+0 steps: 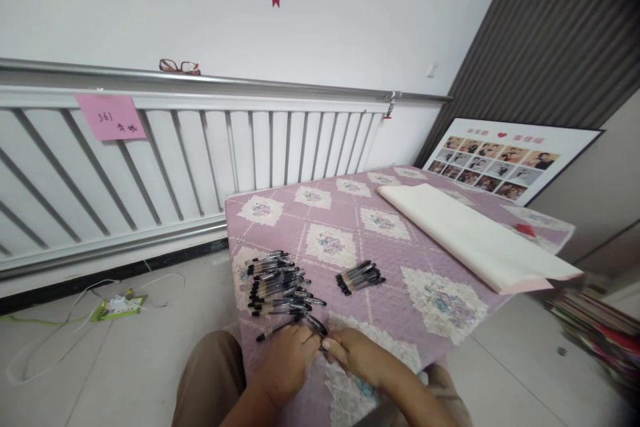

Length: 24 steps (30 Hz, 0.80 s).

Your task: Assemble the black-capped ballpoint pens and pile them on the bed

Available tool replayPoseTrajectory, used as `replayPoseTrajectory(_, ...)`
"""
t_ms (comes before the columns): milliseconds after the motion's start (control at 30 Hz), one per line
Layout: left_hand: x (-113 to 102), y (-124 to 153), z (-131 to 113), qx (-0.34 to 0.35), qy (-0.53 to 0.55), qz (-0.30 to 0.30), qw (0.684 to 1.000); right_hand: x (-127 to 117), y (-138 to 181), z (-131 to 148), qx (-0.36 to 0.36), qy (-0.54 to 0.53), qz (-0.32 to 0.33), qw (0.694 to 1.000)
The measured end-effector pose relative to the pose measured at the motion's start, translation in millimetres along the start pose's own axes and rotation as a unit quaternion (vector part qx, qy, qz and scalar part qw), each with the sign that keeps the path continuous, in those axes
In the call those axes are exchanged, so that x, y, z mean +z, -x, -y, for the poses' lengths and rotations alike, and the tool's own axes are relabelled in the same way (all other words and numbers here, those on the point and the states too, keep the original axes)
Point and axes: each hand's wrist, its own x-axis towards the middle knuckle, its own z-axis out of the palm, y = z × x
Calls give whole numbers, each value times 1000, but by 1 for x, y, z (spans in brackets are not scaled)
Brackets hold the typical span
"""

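My left hand (293,355) and my right hand (354,352) meet at the near edge of the table, fingers closed. A black-capped pen (318,325) sticks up from between them; its lower part is hidden by my fingers. Beside my left hand's knuckles another pen (273,331) shows, partly covered by the hand. Just beyond lies a loose pile of clear-barrelled pens (277,283) with black caps, roughly side by side. To its right, a smaller, neater bundle of similar pens (360,277) rests on the tablecloth.
A purple patterned cloth (345,220) covers the table. At the right lie a folded cream sheet (460,233) and a leaning photo board (500,160). A white radiator (260,153) stands behind; glasses (180,67) rest on its pipe. A power strip (119,307) with cables is on the floor, left.
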Motion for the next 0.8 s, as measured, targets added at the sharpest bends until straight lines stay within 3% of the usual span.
replayPoseTrajectory(167, 2, -1, -1, -22, -1, 13, 1000, 7, 2, -7, -71, 85, -78, 991)
replayPoseTrajectory(333, -4, -1, -1, -31, 25, 18, 999, 14, 1, -13, -108, 309, -119, 938)
replayPoseTrajectory(433, -10, -1, -1, -25, 47, 26, 998, 20, -1, -16, -122, 334, -149, 923)
replayPoseTrajectory(533, -11, -2, 0, -34, 43, 31, 998, 19, -1, -13, -84, 251, -162, 951)
replayPoseTrajectory(667, -2, -2, 1, -6, 11, 10, 1000, 9, 0, -5, -39, 34, -72, 996)
replayPoseTrajectory(800, 4, 1, 2, 45, -14, -25, 999, 7, 1, -9, 101, -163, 52, 980)
